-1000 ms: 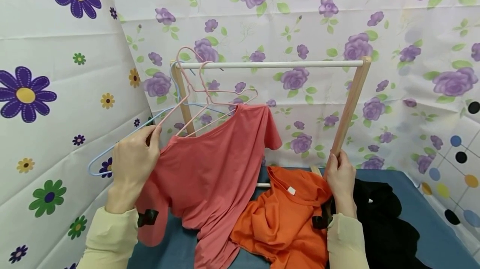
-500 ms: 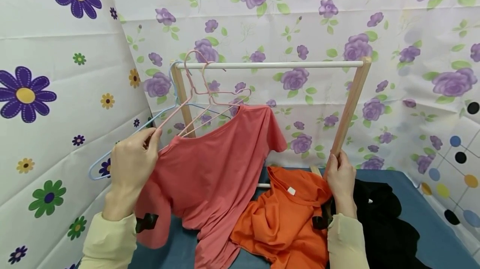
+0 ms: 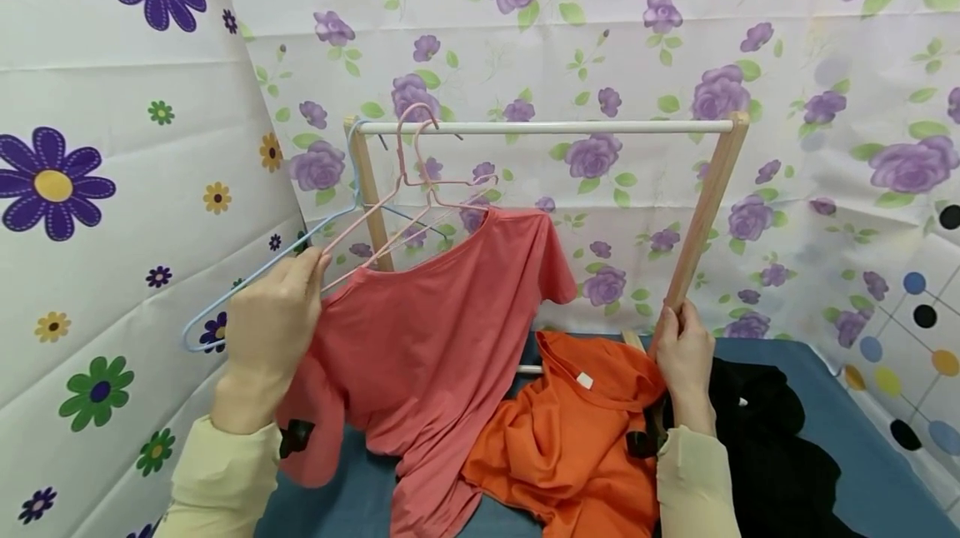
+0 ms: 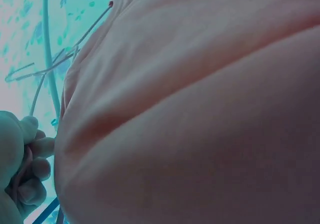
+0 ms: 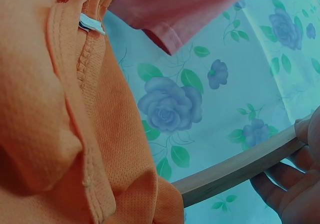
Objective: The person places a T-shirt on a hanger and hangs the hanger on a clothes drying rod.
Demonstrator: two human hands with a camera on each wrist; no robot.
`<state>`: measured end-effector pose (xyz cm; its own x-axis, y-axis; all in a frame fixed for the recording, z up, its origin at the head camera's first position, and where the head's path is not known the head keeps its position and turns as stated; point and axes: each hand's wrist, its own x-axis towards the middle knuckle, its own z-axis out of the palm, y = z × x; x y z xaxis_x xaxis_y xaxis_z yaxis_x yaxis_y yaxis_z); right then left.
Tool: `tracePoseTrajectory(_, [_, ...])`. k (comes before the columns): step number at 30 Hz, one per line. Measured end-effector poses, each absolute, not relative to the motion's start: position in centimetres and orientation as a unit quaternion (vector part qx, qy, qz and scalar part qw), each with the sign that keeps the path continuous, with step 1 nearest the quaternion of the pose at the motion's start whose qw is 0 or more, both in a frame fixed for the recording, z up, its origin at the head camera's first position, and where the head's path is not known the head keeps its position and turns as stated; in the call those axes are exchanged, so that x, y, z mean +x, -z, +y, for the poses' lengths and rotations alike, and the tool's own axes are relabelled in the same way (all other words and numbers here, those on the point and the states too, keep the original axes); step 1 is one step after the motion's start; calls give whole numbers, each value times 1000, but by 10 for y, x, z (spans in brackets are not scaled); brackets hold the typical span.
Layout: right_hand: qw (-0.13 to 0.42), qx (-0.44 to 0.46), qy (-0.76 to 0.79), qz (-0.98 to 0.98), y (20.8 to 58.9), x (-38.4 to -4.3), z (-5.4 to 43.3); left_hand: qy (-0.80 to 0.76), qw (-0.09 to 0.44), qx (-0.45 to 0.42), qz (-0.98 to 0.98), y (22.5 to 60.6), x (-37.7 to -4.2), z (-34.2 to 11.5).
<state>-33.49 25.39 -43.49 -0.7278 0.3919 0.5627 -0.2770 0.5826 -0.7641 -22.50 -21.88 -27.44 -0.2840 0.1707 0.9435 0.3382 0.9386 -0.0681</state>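
My left hand (image 3: pixel 273 334) pinches the left arm of a pink hanger (image 3: pixel 363 230), whose hook is at the white rail near its left end. A second pink hanger (image 3: pixel 431 159) sits close beside it, its arms overlapping the first. A coral-pink T-shirt (image 3: pixel 427 321) hangs from the pink hangers, slanting down to the left; which hanger carries each shoulder I cannot tell. In the left wrist view the shirt fills most of the picture, with my fingers (image 4: pixel 40 169) curled at its edge. My right hand (image 3: pixel 686 359) grips the right wooden post (image 3: pixel 705 209) of the clothes rack low down.
A blue hanger (image 3: pixel 281 251) hangs at the left end of the rail (image 3: pixel 540 128), behind my left hand. An orange shirt (image 3: pixel 570 438) lies on the blue surface (image 3: pixel 802 355) below the rack. To its right is a black garment (image 3: pixel 772 446). Flowered sheets stand behind and at the left.
The hook of the held pink hanger has shifted right and slightly down at the rail, close to the other pink hook. The shirt's right shoulder has swung slightly right. My right hand keeps its grip.
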Motion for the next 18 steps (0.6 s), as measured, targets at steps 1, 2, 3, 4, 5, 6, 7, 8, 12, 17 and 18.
tracePoseTrajectory(1, [368, -36, -455, -810, 435, -335, 254, 65, 574, -161, -800, 275, -226, -218])
tracePoseTrajectory(2, [368, -36, -456, -810, 435, -335, 254, 58, 569, -162, -804, 275, -226, -218])
tracePoseTrajectory(3, [369, -36, -455, -810, 435, -334, 254, 51, 564, -161, -808, 276, -227, -217])
tracePoseTrajectory(4, [369, -37, -455, -810, 436, -334, 254, 44, 559, -160, -812, 275, -227, -216])
tracePoseTrajectory(5, [369, -36, -455, -810, 436, -334, 254, 37, 555, -159, -815, 275, -227, -215])
tracePoseTrajectory(6, [369, -36, -455, -810, 436, -334, 253, 30, 553, -157, -818, 275, -228, -214])
tracePoseTrajectory(7, [369, -35, -455, -809, 436, -334, 253, 24, 551, -154, -820, 273, -228, -212])
tracePoseTrajectory(8, [369, -35, -456, -809, 435, -334, 253, 21, 546, -150, -824, 272, -228, -210])
tracePoseTrajectory(12, [367, -35, -457, -810, 434, -334, 253, 13, 535, -137, -834, 265, -227, -203])
tracePoseTrajectory(17, [365, -36, -458, -810, 433, -333, 252, 12, 511, -119, -851, 257, -221, -199])
tracePoseTrajectory(18, [364, -37, -457, -810, 433, -333, 252, 13, 509, -116, -853, 257, -219, -199])
